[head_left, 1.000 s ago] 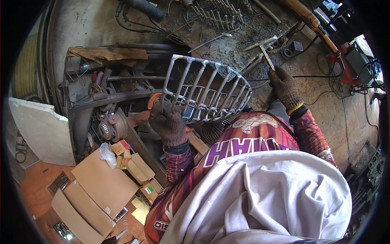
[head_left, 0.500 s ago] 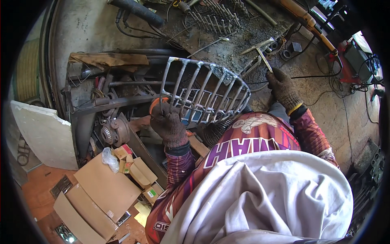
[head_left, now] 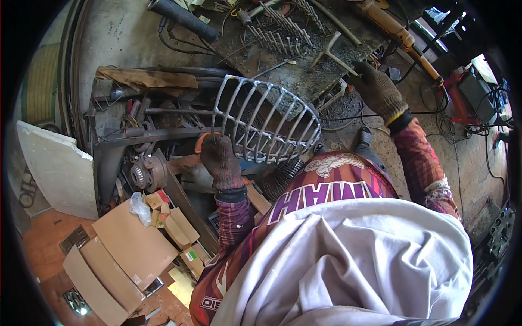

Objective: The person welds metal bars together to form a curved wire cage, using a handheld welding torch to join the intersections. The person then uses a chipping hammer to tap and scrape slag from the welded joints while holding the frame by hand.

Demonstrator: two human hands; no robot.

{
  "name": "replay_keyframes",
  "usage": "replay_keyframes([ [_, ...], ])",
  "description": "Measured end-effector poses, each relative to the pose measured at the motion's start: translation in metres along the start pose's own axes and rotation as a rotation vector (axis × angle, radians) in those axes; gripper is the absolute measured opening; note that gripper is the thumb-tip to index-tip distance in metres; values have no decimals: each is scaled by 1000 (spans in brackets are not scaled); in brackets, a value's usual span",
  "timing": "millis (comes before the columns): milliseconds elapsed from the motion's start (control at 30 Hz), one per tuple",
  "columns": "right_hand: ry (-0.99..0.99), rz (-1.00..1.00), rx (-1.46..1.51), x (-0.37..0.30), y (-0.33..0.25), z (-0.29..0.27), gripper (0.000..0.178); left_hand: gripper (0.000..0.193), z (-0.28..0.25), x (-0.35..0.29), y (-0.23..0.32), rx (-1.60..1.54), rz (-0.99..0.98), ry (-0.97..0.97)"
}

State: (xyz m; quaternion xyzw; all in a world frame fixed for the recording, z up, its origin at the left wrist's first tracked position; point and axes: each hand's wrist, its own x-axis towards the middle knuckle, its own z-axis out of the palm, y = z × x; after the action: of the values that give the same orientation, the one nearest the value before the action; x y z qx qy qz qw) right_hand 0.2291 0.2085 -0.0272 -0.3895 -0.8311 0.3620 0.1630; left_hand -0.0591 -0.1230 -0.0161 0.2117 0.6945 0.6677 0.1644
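Gloved left hand [head_left: 222, 160] closed around the left end of a metal cage [head_left: 274, 115], gloved right hand [head_left: 379, 89] gripping a hammer [head_left: 327, 52], its head over the bench [head_left: 239, 66] near the right edge

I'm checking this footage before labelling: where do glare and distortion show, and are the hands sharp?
Head view: light blows out upper right, beside the red-and-grey machine; a glint shows beside the cardboard box; dark strips at far left bow; corners go black; left hand and right hand look fairly sharp.

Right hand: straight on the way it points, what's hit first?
Past the T-shaped tool it holds, the right hand would probably meet the metal rods on the work surface; depth is unclear.
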Motion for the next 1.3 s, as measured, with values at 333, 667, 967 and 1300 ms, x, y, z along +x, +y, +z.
replay_keyframes([
  [333, -185, -72, -150, 25, 8, -36, 46, 43, 65, -14, 37, 1326, 404, 134],
  [667, 659, -468, 289, 0, 53, -162, 44, 34, 81, -19, 20, 1169, 521, 210],
  [967, 838, 250, 85, 133, 295, -255, 63, 33, 62, -33, -3, 270, 16, 228],
  [1300, 774, 466, -136, 181, 285, -265, 73, 36, 133, -56, 37, 579, 189, 167],
])
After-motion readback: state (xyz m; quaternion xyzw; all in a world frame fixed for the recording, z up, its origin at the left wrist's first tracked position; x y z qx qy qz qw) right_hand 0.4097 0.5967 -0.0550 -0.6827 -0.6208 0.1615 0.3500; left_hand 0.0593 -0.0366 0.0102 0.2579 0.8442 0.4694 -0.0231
